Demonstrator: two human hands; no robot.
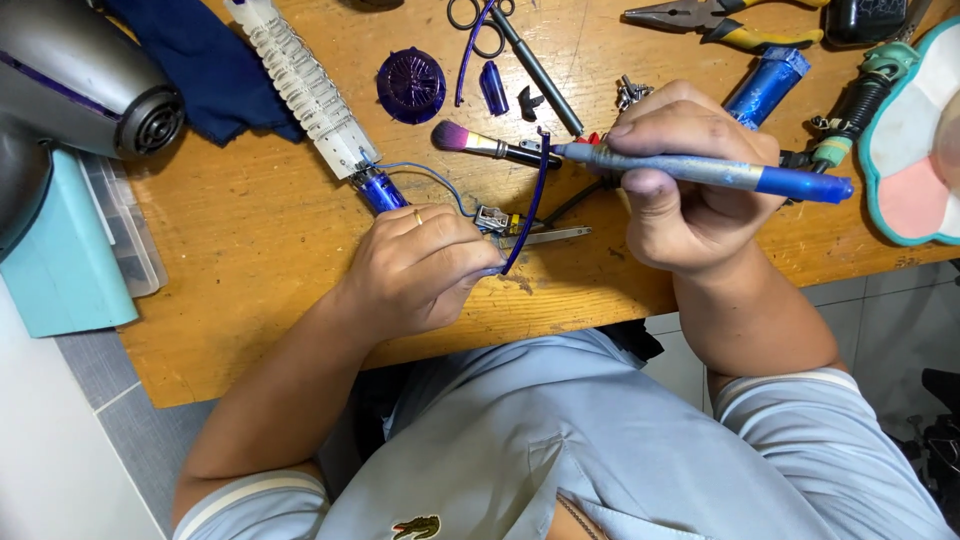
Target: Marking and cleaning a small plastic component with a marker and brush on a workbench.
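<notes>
My left hand (420, 265) rests on the wooden table (250, 250) and pinches a thin curved strip of blue plastic (532, 200). Under its fingers lies a small metal part with blue wires (495, 219), joined to a white ribbed heater core (305, 90). My right hand (680, 190) grips a blue pen-shaped tool (700, 172) like a pencil, its tip pointing left at the upper end of the strip. A small brush with pink bristles (480, 143) lies just beyond the tip.
A grey hair dryer body (85, 85) and dark blue cloth (200, 60) lie at the left. A round blue grille (411, 86), scissors (478, 22), yellow-handled pliers (715, 22) and a blue cylinder (765, 82) sit at the back. A pastel pad (915, 150) is at the right.
</notes>
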